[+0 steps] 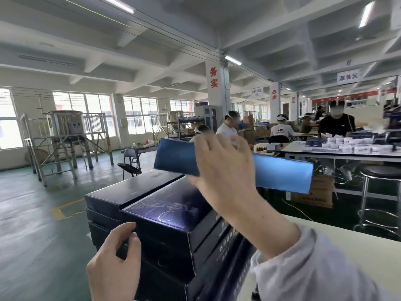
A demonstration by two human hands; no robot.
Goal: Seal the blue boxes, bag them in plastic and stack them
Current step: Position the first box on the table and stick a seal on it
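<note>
Left hand [112, 263] on the stack, right hand [223, 170] holding a blue box aloft

Nearest the lens, the person's left hand curls its thumb and fingers round the near corner of a stack of dark blue boxes [152, 242], pinching the edge just below the uppermost layer. That stack stands at the left end of a white table [358, 257], its top layer made of two boxes side by side; the nearer one, the top box [169, 213], bears a fine silver line drawing on its lid. White lettering runs down the side of the stack that faces the person, though it is too blurred to read.

Above the stack, the right hand, in a pale grey sleeve [314, 268], grips a long, flat blue box [282, 172] in mid-air, fingers spread over its far face and the palm turned away from the camera. This box is tilted, its left end darker and its right end catching the light, and it touches nothing but the hand.

Beyond the table stands a steel stool [382, 177] with a black seat. Behind it, workers [336, 124] sit and stand at a long bench covered with small white cartons. A white pillar [213, 83] carries red characters, and at far left a steel tank [65, 127] sits on a metal frame before the windows, on a green floor
</note>
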